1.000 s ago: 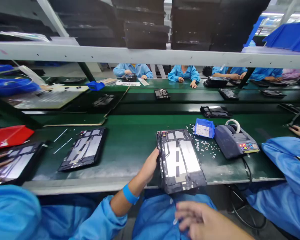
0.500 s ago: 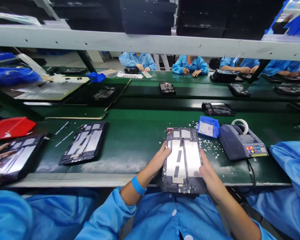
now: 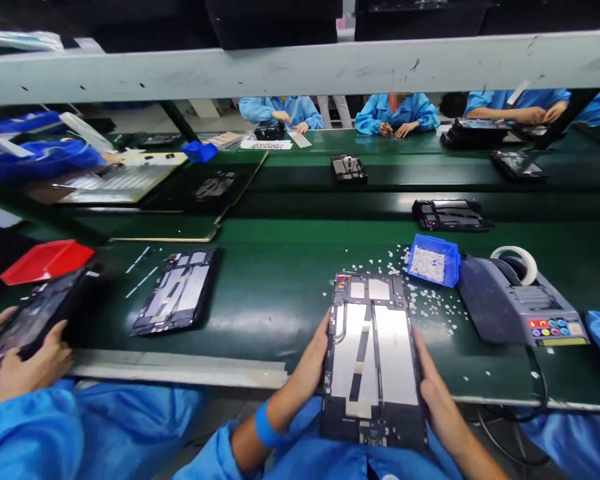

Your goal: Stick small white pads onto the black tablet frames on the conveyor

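Note:
An opened tablet (image 3: 373, 353), its silver battery plates and dark flat cables showing, is held upright in front of my body at the bench's near edge. My left hand (image 3: 314, 353), with a blue band on the wrist, grips its left side. My right hand (image 3: 433, 380) grips the right side, fingers partly hidden behind it. A blue tray (image 3: 434, 260) of small white pieces stands just beyond on the right, with many such pieces scattered beside it. Another opened tablet (image 3: 177, 290) lies on the green bench to the left.
A grey tape dispenser (image 3: 520, 300) stands at the right with a cable hanging from it. At left, a co-worker's hands (image 3: 35, 367) hold another tablet near a red tray (image 3: 47, 261). More tablets lie on the belt behind; co-workers sit opposite. A white shelf beam (image 3: 290, 67) crosses above.
The tablet in my hands has come lower and closer to my body. At the left, the co-worker's tablet has been lifted and tilted. My view has shifted a little.

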`<state>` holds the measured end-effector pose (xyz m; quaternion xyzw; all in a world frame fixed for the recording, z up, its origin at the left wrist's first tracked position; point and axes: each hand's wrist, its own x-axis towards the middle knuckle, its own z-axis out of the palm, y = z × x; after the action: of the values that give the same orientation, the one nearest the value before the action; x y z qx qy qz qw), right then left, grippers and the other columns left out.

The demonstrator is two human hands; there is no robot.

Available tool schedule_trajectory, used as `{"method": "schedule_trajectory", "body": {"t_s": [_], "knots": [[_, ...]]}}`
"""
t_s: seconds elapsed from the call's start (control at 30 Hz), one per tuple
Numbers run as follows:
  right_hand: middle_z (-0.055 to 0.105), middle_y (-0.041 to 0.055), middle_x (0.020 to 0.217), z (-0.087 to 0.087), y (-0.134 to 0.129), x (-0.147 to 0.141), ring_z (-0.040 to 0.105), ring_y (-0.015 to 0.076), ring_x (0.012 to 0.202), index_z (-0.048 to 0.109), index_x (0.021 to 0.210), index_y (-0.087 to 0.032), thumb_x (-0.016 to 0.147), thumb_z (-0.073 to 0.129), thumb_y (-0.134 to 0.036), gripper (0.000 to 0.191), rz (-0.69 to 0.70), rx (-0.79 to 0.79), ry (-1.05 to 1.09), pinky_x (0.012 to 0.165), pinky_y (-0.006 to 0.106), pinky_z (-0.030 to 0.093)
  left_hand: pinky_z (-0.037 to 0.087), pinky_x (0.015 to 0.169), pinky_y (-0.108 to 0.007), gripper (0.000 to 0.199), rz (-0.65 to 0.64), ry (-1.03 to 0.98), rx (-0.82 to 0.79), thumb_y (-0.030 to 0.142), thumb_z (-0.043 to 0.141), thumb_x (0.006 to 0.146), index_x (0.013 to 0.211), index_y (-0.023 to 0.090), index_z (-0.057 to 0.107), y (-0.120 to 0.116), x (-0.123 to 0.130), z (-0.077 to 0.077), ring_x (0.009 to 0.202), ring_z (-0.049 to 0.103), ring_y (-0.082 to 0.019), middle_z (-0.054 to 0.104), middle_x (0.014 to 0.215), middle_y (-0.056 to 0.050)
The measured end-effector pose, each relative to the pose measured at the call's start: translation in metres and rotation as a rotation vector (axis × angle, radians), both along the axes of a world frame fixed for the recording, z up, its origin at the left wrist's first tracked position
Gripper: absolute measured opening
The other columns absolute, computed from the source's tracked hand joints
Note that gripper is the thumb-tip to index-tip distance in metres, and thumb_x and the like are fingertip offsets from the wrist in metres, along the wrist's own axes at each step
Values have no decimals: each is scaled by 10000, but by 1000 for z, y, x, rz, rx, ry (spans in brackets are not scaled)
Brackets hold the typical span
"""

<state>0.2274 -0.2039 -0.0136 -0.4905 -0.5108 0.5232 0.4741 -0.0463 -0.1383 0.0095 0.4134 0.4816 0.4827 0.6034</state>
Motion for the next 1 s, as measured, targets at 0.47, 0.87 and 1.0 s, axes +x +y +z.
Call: {"method": "schedule_trajectory", "body": {"t_s": [0.47, 0.87, 1.0], "knots": [[655, 112, 1407, 104, 95, -4, 607, 290, 1312, 710, 1302, -268, 998, 618, -526, 409, 34, 550, -436, 1106, 438, 484, 473, 758, -364, 130, -276, 1342, 870, 209, 601, 1013, 1024, 206, 731, 107, -15, 96, 849, 616, -225, 714, 932, -61], [755, 0, 792, 133, 188, -89, 663, 142, 709, 739, 842, -190, 888, 638, -246, 124, 362, 137, -420, 623, 239, 451, 542, 839, -301, 205, -75, 780, 960, 91, 564, 950, 946, 231, 715, 102, -14, 74, 931, 665, -163, 711, 964, -34], [721, -7, 745, 131, 182, -87, 618, 126, 654, 712, 818, -180, 866, 624, -236, 115, 306, 111, -389, 580, 228, 412, 542, 769, -282, 200, -14, 631, 557, 156, 621, 899, 1071, 206, 710, 86, -4, 78, 845, 676, -158, 747, 964, -39]]}}
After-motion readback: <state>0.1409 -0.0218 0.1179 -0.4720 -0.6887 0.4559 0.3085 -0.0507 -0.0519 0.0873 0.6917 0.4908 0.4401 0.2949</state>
